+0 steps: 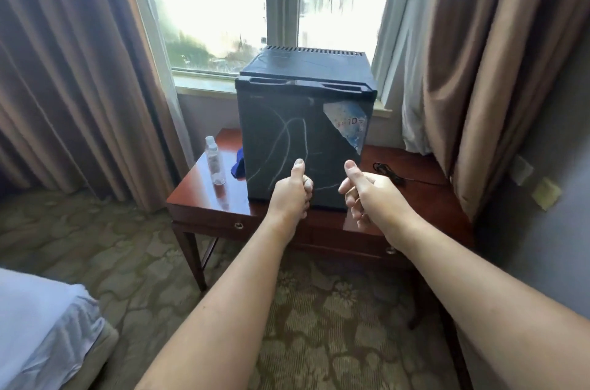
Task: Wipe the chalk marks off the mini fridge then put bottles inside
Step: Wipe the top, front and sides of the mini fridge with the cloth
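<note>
The left hand (292,190) and the right hand (367,191) are hanging side by side in front of the lower door of the mini fridge (303,95). Each is pointing its thumb up and curling its fingers (308,186) into the palm, holding nothing. The fridge is sitting shut on the wooden surface (198,198) at 12 o'clock from the hands, and pale chalk marks (287,137) are arcing across its door, so the wiping is probably not yet begun. The blue cloth (238,165) is lying on the surface at about 10 o'clock from the left hand, just beside the fridge's left edge and partly hidden by it, so the left hand is looking like the nearer one for reaching it. A clear bottle (214,159) is standing upright just beyond the cloth, also toward 10 o'clock, its long axis running vertical.
</note>
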Motion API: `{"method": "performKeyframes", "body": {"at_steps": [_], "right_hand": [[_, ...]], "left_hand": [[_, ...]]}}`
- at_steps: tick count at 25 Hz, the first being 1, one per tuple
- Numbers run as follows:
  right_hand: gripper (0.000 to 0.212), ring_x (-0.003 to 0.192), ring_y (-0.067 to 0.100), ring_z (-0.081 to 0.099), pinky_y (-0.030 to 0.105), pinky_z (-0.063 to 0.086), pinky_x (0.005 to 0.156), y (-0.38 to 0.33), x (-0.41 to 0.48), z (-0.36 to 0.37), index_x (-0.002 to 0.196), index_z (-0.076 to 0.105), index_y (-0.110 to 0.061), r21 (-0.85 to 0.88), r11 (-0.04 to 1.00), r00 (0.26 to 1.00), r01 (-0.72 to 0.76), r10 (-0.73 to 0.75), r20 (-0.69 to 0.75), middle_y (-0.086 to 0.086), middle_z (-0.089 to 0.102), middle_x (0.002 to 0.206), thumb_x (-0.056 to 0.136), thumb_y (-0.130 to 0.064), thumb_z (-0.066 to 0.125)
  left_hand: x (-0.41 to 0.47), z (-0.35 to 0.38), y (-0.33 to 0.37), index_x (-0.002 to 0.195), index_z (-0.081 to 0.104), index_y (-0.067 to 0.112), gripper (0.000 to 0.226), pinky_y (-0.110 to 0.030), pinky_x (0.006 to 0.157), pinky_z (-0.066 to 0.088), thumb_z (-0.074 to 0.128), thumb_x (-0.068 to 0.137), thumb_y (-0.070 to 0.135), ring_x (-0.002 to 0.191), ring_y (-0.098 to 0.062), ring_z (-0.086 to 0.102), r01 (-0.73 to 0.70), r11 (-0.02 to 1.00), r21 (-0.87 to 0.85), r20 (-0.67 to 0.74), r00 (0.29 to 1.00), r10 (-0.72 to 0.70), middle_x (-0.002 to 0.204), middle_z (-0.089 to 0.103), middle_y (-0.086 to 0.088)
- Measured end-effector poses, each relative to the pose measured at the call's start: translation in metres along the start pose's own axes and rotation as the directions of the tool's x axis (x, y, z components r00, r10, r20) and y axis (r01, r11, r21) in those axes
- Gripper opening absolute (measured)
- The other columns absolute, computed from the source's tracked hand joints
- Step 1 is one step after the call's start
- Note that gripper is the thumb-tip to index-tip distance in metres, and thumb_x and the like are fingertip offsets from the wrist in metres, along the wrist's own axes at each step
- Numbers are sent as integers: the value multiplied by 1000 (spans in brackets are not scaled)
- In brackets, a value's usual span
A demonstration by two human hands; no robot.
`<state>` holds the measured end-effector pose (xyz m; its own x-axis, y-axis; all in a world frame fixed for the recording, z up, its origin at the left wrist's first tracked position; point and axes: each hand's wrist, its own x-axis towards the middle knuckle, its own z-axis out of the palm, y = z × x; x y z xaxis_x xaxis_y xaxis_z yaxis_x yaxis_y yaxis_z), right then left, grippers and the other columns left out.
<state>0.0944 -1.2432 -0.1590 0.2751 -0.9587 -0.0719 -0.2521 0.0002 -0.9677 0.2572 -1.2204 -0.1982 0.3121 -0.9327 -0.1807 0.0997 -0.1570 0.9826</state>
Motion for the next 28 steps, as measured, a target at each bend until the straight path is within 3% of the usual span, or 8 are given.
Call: {"method": "performKeyframes", "body": {"at_steps": [5,14,17,21,23,26,28], "right_hand": [[52,38,9,48,23,41,38,-21,132,58,76,68,-18,10,1000,998,-16,15,55,-8,56,52,98,-62,49],[50,44,10,51,22,41,40,46,298,238,86,71,-18,16,970,915,-243,224,335,-5,61,64,98,-61,48],[50,45,9,51,21,39,40,53,339,282,99,67,-9,43,953,897,-301,268,351,-4,59,70,103,-54,44],[43,54,12,51,24,39,42,59,388,342,109,60,-10,140,873,859,-468,412,304,-2,56,81,107,-48,39],[35,57,14,54,25,43,42,63,407,367,110,56,-16,176,826,838,-535,494,230,-1,57,84,107,-45,38],[28,64,18,60,26,50,42,78,430,405,112,51,-21,203,772,796,-602,600,81,1,60,90,105,-46,40],[29,78,25,66,39,61,61,91,453,427,112,52,-21,202,752,760,-627,648,-52,5,64,97,103,-48,45]], "left_hand": [[124,-53,13,58,41,26,55,-21,40,20,38,104,57,38,-10,27,64,998,-14,-91,994,-65,49,33,7],[273,-189,-48,52,51,23,60,-16,37,28,43,103,54,35,-9,37,230,969,92,-363,914,-182,42,44,8],[323,-218,-43,48,57,21,66,-19,40,30,44,105,52,35,-10,39,319,937,146,-405,883,-237,41,47,8],[396,-245,-18,49,61,23,59,-27,51,38,45,94,58,39,-11,48,275,921,276,-362,917,-165,45,57,4],[430,-256,-4,55,61,20,53,-28,54,39,47,89,58,44,-16,48,222,921,321,-320,941,-115,45,57,6],[492,-283,21,63,63,21,46,-26,51,38,50,91,55,41,-8,45,121,898,423,-183,982,-45,41,52,14],[535,-299,30,71,67,20,42,-24,49,39,52,95,51,43,-9,45,66,884,462,-37,998,-55,47,53,13]]}}
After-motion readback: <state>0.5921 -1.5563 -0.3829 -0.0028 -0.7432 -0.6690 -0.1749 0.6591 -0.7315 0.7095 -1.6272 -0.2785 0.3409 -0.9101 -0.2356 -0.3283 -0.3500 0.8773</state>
